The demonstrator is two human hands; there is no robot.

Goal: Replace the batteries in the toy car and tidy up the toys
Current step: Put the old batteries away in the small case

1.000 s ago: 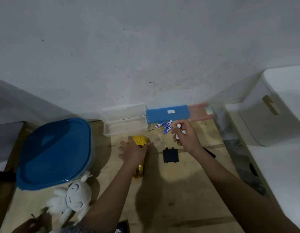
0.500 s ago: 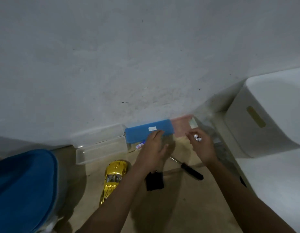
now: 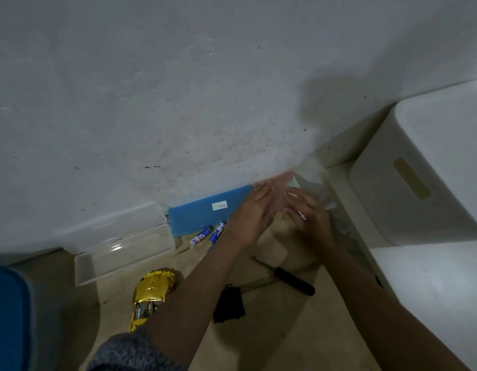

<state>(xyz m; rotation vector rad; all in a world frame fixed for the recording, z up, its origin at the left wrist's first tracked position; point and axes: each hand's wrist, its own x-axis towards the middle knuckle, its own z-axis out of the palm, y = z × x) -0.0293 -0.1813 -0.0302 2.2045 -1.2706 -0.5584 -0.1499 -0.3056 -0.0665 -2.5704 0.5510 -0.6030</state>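
Observation:
The gold toy car (image 3: 151, 293) lies on the floor, nobody touching it. Its black battery cover (image 3: 229, 305) lies to its right, and a black-handled screwdriver (image 3: 293, 281) beyond that. Several blue-and-white batteries (image 3: 205, 234) lie loose in front of a blue case (image 3: 205, 212) by the wall. My left hand (image 3: 250, 218) reaches with fingers stretched out to a blurred pink case (image 3: 281, 179) at the wall. My right hand (image 3: 312, 220) is beside it, fingers curled round batteries (image 3: 301, 216) whose white ends show.
An open clear plastic box (image 3: 119, 247) stands left of the blue case. A big blue bin lid (image 3: 10, 317) is at the left edge. A white storage box (image 3: 419, 188) with a handle slot fills the right side.
My left hand left the gold car and moved right to the pink case. My right hand, still holding batteries, moved right with it. The view swung right.

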